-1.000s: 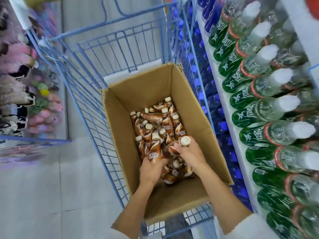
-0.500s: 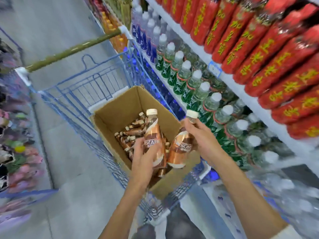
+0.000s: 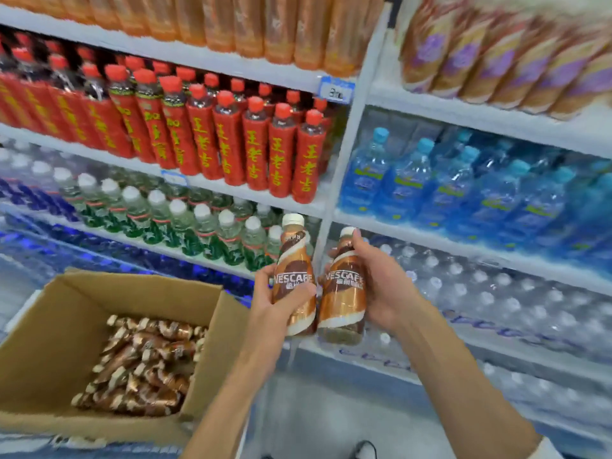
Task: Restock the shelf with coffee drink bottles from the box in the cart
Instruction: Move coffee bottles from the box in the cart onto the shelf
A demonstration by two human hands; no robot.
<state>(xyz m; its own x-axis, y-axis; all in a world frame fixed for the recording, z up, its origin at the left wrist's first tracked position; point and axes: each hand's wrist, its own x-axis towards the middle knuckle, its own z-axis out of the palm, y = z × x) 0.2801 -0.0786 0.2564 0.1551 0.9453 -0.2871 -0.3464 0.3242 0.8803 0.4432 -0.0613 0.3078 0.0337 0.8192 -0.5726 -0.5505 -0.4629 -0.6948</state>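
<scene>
While the box [image 3: 66, 326] sits at the lower left with more bottles, left hand [image 3: 275, 303] grips one coffee bottle [image 3: 294, 276], right hand [image 3: 384, 286] grips another coffee bottle [image 3: 342, 299], both upright, touching.

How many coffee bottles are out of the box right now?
2. The left bottle is in the left hand, the right bottle in the right hand, upright, side by side before the shelf. Others lie jumbled in the box; some may be hidden.
</scene>
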